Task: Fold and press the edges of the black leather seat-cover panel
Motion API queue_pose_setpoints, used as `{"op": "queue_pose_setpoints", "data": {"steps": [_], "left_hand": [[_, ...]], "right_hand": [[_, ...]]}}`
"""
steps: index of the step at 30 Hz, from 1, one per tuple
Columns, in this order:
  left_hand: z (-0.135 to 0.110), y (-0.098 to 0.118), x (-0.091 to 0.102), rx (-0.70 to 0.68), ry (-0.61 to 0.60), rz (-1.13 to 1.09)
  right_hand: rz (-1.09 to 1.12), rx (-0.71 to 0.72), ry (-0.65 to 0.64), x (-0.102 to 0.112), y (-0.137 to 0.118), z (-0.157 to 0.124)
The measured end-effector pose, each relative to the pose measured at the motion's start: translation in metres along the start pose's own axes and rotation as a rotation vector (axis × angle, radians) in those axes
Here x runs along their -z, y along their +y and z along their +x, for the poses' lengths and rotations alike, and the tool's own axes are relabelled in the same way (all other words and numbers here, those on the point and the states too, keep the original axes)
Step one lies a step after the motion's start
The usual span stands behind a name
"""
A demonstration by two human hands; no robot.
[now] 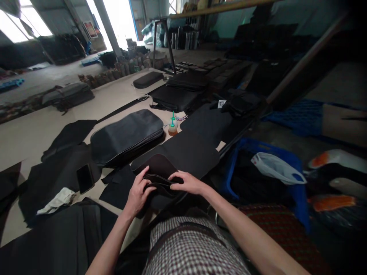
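Observation:
In front of my lap, both hands grip a dark brown, leather-like pouch with a rounded flap and several layered edges. My left hand pinches its left side, thumb near the front layer and fingers behind. On the right side, my right hand has its thumb and fingers closed around the layers. The layers gape between the two hands; the inside is too dark to make out. Beneath and behind the pouch lies a flat black sheet with rounded corners.
A stack of rounded black panels lies beyond my left hand, beside small green-tipped bottles. Further left are a phone and a white cloth. At right stands a blue crate holding dark material and a white plastic bag.

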State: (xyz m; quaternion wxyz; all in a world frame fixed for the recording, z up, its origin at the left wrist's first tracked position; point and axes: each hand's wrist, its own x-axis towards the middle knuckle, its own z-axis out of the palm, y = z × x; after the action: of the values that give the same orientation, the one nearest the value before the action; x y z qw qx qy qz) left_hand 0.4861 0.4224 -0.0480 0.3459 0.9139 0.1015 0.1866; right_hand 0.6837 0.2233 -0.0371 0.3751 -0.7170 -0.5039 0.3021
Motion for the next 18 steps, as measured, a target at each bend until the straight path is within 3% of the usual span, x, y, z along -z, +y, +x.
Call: {"op": "queue_pose_setpoints", "data": {"steps": [7, 13, 15, 18], "left_hand": [[0.001, -0.001, -0.001, 0.000, 0.015, -0.010], [0.009, 0.007, -0.003, 0.025, 0.072, -0.032], [0.011, 0.014, -0.005, 0.026, 0.128, -0.030], [0.008, 0.024, -0.001, 0.034, 0.334, 0.017]], "right_hand": [[-0.057, -0.027, -0.023, -0.005, 0.006, -0.002], [-0.216, 0.065, 0.053, -0.024, -0.017, -0.010], [-0.246, 0.112, 0.110, -0.029, -0.022, -0.011], [-0.120, 0.106, 0.211, -0.026, -0.019, -0.002]]}}
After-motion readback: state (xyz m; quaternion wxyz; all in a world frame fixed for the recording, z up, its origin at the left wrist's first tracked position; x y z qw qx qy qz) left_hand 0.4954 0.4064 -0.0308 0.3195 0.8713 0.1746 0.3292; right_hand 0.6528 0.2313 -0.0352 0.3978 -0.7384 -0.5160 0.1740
